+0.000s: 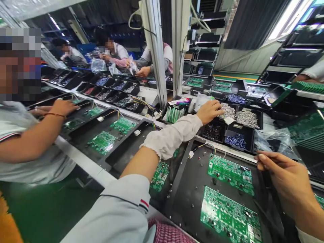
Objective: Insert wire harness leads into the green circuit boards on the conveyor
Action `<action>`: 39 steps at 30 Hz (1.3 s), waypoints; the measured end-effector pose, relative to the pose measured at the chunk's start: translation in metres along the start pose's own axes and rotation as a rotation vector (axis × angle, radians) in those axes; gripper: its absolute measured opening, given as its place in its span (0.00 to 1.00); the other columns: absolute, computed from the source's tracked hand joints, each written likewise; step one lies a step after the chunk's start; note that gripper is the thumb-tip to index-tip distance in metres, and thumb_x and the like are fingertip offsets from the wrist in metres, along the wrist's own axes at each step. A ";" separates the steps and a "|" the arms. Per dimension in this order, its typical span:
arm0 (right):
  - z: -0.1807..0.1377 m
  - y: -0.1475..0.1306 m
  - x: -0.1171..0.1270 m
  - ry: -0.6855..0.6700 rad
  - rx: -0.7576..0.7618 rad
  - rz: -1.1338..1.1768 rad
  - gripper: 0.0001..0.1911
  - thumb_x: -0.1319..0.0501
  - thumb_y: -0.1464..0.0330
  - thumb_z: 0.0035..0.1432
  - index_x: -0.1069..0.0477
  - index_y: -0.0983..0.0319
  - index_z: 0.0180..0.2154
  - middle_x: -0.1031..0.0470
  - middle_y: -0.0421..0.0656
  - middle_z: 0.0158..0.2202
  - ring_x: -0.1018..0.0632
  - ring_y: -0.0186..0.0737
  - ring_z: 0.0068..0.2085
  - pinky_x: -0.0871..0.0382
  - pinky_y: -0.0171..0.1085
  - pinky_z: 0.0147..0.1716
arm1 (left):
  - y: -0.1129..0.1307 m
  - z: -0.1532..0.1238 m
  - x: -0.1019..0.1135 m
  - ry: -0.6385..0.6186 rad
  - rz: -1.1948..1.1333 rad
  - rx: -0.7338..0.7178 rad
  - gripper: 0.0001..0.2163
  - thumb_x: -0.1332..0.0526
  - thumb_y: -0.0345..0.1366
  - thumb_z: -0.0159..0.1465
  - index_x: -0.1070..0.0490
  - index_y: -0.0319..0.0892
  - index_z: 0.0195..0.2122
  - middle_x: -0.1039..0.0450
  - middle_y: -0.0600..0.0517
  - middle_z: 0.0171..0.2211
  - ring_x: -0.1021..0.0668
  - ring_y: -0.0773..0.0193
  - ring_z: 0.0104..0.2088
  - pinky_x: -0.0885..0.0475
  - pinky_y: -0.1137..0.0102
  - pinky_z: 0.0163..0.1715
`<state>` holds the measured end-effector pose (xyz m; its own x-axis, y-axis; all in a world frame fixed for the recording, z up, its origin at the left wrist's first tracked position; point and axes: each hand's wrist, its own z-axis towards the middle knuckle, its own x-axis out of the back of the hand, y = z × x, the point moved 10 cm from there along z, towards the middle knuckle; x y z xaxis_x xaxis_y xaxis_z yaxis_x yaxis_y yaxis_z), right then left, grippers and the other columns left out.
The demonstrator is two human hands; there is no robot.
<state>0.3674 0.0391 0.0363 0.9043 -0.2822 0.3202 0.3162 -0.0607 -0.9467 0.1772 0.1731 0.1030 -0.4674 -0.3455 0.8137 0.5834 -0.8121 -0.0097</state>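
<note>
My left hand point(209, 112) reaches forward over the component bins, its fingers apart and bent down beside a bin of small pale parts point(228, 112). I see nothing held in it; the thumb side is partly hidden. At the right, my right hand point(286, 177) is closed, thumb and forefinger pinched together near the tray's edge. Whatever is in that pinch is too small to make out. Below and between my hands, a black tray point(186, 192) carries a green circuit board point(230, 172) and a nearer circuit board point(230, 216). A white connector point(191, 154) with coloured wires lies at the tray's far side.
Bins of dark parts point(212, 132) and blue parts point(235, 141) stand beyond the tray. A clear plastic bag point(275, 141) lies right of them. Metal posts point(155, 50) rise ahead. A co-worker's arm point(37, 135) works over trays at left; other people sit opposite.
</note>
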 end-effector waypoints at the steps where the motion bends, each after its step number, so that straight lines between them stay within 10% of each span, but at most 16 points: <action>1: 0.000 -0.001 0.000 -0.001 -0.005 0.010 0.16 0.34 0.59 0.38 0.27 0.61 0.31 0.30 0.40 0.19 0.31 0.32 0.21 0.42 0.30 0.18 | 0.001 -0.006 0.023 0.081 -0.131 0.071 0.14 0.53 0.25 0.61 0.31 0.40 0.41 0.32 0.47 0.40 0.33 0.62 0.46 0.39 0.63 0.45; 4: -0.002 -0.006 0.000 -0.006 0.001 0.018 0.16 0.33 0.60 0.38 0.27 0.60 0.32 0.29 0.40 0.19 0.30 0.33 0.21 0.41 0.31 0.18 | 0.020 -0.035 0.064 0.247 -0.662 0.282 0.13 0.53 0.29 0.62 0.34 0.40 0.44 0.31 0.49 0.37 0.27 0.68 0.38 0.33 0.68 0.40; 12: -0.067 -0.016 -0.110 -0.840 0.008 -0.095 0.13 0.39 0.60 0.47 0.31 0.64 0.25 0.34 0.37 0.14 0.35 0.29 0.16 0.42 0.30 0.16 | 0.097 -0.116 -0.011 -0.013 -1.669 0.845 0.17 0.32 0.27 0.40 0.34 0.35 0.32 0.29 0.51 0.28 0.23 0.66 0.28 0.28 0.69 0.33; 20: -0.080 -0.009 -0.127 -0.789 -0.040 -0.060 0.12 0.42 0.61 0.50 0.34 0.64 0.24 0.34 0.35 0.13 0.34 0.28 0.15 0.40 0.29 0.17 | 0.093 -0.137 -0.018 -0.098 -1.609 1.000 0.13 0.32 0.32 0.41 0.32 0.35 0.27 0.31 0.55 0.22 0.28 0.72 0.22 0.29 0.72 0.24; 29: -0.132 0.000 -0.125 -0.883 -0.070 -0.220 0.08 0.41 0.63 0.49 0.34 0.62 0.24 0.29 0.38 0.17 0.27 0.33 0.19 0.35 0.31 0.18 | 0.120 -0.161 -0.005 -0.268 -1.745 0.862 0.12 0.34 0.33 0.46 0.34 0.36 0.28 0.31 0.54 0.21 0.25 0.67 0.23 0.27 0.70 0.25; 34: -0.133 0.027 -0.112 -0.456 0.002 -0.221 0.09 0.44 0.62 0.51 0.35 0.62 0.27 0.27 0.41 0.21 0.25 0.36 0.24 0.30 0.35 0.25 | 0.118 -0.181 -0.010 -0.258 -1.728 0.926 0.13 0.35 0.35 0.47 0.37 0.37 0.29 0.31 0.54 0.21 0.24 0.67 0.23 0.26 0.70 0.25; 39: -0.128 0.038 -0.114 -0.367 0.015 -0.154 0.10 0.43 0.61 0.50 0.35 0.62 0.28 0.28 0.40 0.23 0.24 0.37 0.25 0.29 0.36 0.27 | 0.109 -0.186 -0.013 -0.160 -1.611 0.940 0.10 0.39 0.33 0.50 0.39 0.38 0.30 0.33 0.57 0.19 0.26 0.70 0.19 0.28 0.71 0.23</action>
<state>0.2396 -0.0531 -0.0408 0.8875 0.0899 0.4520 0.4579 -0.0610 -0.8869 0.1232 0.0018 -0.0162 -0.8442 0.4768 -0.2449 -0.1439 0.2385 0.9604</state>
